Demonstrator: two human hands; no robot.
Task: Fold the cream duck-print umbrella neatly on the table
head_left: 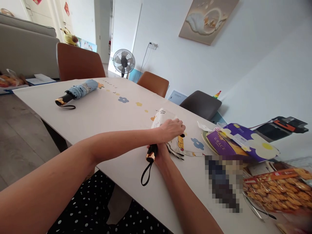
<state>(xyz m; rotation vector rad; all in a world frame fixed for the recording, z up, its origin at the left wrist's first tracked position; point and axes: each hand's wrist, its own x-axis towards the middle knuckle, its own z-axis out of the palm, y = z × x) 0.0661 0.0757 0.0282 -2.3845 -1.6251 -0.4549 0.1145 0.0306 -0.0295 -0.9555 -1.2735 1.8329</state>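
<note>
A white folding umbrella (pixel 158 119) with a yellow cartoon print lies on the table, its canopy folded but loose. Its black handle (pixel 152 150) with a gold-coloured end points toward me, and a black wrist loop hangs from it. My left hand (pixel 172 129) crosses over from the left, fingers curled on the canopy. Below it, my right hand (pixel 161 153) grips the umbrella near the handle, its fingers largely hidden by my left wrist. Loose fabric edges and a printed strap (pixel 195 153) spread out to the right.
A folded blue umbrella (pixel 84 89) rests at the table's left. On the right are a purple box (pixel 229 143), a bag of snacks (pixel 280 185), glasses (pixel 254 208) and a blurred-out patch. Chairs (pixel 80 61) and a fan (pixel 124 61) stand beyond the table (pixel 102 118).
</note>
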